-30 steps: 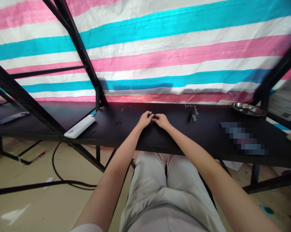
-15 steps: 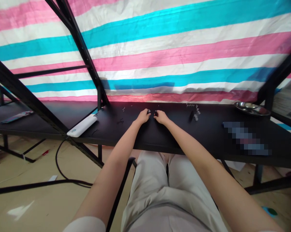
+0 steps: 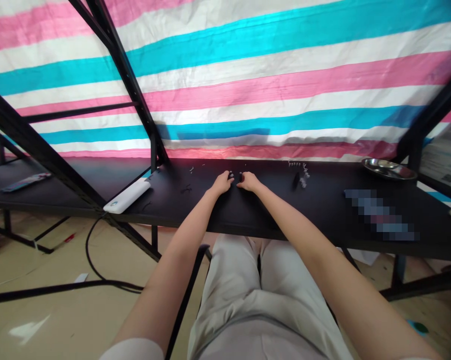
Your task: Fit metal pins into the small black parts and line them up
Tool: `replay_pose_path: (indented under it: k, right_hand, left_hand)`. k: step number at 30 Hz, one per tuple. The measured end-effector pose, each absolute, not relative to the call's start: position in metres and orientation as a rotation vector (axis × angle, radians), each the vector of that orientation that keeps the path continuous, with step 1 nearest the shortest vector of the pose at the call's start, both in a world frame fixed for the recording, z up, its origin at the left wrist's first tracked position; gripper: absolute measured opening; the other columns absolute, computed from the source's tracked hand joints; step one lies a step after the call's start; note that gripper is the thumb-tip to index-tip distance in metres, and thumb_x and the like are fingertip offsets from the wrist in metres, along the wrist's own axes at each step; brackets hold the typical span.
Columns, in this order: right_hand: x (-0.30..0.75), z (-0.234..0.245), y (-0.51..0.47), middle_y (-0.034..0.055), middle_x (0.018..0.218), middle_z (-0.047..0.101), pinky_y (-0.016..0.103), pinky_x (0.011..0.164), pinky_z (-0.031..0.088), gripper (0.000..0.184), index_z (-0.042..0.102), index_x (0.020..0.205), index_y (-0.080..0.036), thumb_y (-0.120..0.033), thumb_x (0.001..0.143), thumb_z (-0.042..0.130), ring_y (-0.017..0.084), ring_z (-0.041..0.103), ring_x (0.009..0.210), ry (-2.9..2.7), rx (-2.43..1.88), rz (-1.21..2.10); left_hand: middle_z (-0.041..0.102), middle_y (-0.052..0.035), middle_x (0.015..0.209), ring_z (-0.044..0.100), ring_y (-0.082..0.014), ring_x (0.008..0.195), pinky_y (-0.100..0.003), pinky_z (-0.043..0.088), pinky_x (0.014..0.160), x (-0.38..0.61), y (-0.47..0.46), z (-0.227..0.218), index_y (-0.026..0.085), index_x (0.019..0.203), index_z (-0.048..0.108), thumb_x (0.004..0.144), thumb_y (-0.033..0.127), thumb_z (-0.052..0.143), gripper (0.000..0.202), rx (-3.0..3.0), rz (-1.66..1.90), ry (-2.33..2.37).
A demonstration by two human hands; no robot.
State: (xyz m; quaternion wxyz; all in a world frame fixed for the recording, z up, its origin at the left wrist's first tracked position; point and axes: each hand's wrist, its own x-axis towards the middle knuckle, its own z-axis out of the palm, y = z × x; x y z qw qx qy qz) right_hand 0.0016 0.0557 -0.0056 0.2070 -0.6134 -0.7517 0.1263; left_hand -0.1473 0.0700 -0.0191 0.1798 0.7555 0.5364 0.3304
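Note:
Both my hands rest on the black table (image 3: 323, 210) near its far edge. My left hand (image 3: 221, 183) is closed in a pinch on a small black part (image 3: 231, 175). My right hand (image 3: 249, 181) is closed in a pinch on another small black part (image 3: 241, 176). The two parts sit a little apart between my fingertips. They are too small to name more closely.
A white power bank (image 3: 127, 195) lies at the table's left. Small black and silvery parts (image 3: 299, 178) lie to the right of my hands. A metal dish (image 3: 388, 169) stands at the far right. A striped tarp hangs behind. A black cable runs over the floor.
A second ago my hands were pressed together on one small black thing. They have since shifted slightly farther from me and now hold two small pieces a little apart.

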Motion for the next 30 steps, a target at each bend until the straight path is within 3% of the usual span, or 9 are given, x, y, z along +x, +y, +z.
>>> replay_pose_path:
  k: [5,12,17,23,26,30]
  right_hand:
    - [0.004,0.0,0.053,0.0077,0.086,0.066,0.025,0.071,0.047,0.028,0.064,0.084,-0.013,-0.03,0.063,0.074,0.019,0.062,0.081,-2.104,-1.743,0.389]
    - [0.017,0.013,0.042,0.0121,0.101,0.065,0.028,0.077,0.048,0.058,0.059,0.109,-0.009,-0.031,0.058,0.078,0.021,0.062,0.089,-2.171,-1.767,0.453]
    - [0.044,0.048,0.031,0.0151,0.112,0.062,0.028,0.064,0.05,0.065,0.053,0.122,-0.009,-0.035,0.065,0.074,0.021,0.063,0.079,-2.237,-1.785,0.668]
    - [0.066,0.103,-0.002,0.0124,0.098,0.067,0.029,0.077,0.046,0.034,0.066,0.099,-0.014,-0.041,0.079,0.06,0.021,0.063,0.087,-2.224,-1.495,0.318]
    - [0.066,0.112,-0.027,0.0083,0.078,0.068,0.026,0.063,0.046,0.038,0.064,0.093,-0.015,-0.048,0.086,0.046,0.015,0.061,0.063,-2.09,-1.29,0.452]
    - [0.071,0.106,-0.051,0.0031,0.064,0.063,0.023,0.053,0.043,0.038,0.062,0.082,-0.016,-0.053,0.081,0.053,0.01,0.054,0.051,-1.953,-1.092,0.554]
  left_hand:
    - [0.062,-0.0124,0.093,0.06,-0.0253,0.093,-0.037,0.043,0.086,-0.146,0.066,-0.018,0.016,0.088,0.052,0.077,0.014,0.059,0.013,2.127,0.934,1.516]
    - [0.062,-0.0113,0.098,0.06,-0.0233,0.095,-0.035,0.042,0.088,-0.153,0.049,-0.013,0.015,0.118,0.045,0.078,0.016,0.057,0.042,2.13,0.989,1.476]
    - [0.059,-0.0078,0.088,0.061,-0.0212,0.086,-0.034,0.044,0.084,-0.164,0.031,-0.003,0.013,0.131,0.033,0.082,0.018,0.052,0.053,2.229,1.033,1.448]
    - [0.058,-0.0065,0.088,0.06,-0.0194,0.082,-0.035,0.045,0.08,-0.14,-0.003,0.031,0.015,0.13,0.03,0.085,0.018,0.048,0.048,2.326,1.13,1.333]
    - [0.059,-0.0107,0.096,0.06,-0.0213,0.09,-0.036,0.044,0.081,-0.116,-0.017,0.053,0.014,0.119,0.038,0.085,0.019,0.047,0.036,2.389,1.181,1.188]
    - [0.06,-0.0098,0.093,0.059,-0.0201,0.085,-0.035,0.045,0.077,-0.091,-0.027,0.078,0.015,0.108,0.041,0.086,0.017,0.044,0.022,2.492,1.132,0.984]
